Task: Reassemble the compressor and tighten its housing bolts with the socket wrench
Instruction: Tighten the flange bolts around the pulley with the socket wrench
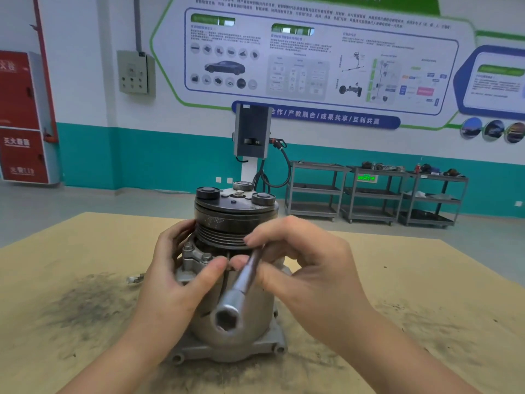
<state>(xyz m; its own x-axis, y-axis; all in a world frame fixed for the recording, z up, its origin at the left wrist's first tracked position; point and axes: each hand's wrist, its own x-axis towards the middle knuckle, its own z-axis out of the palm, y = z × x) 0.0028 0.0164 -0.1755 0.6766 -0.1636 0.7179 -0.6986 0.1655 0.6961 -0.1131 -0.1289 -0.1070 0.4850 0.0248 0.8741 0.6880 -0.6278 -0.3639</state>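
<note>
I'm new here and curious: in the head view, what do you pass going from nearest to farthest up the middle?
Socket wrench → compressor pulley → charging station → wall poster.

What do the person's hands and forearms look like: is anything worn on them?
Both the left hand and right hand are bare: no gloves, rings, watch or wristband show. Both forearms are uncovered down to the frame's lower edge, with no sleeve in sight. Fingernails look short and unpainted.

Likely an automotive training workshop: large car-diagram wall poster (306,58), grey metal tool carts (375,194), grey charging post (251,132).
</note>
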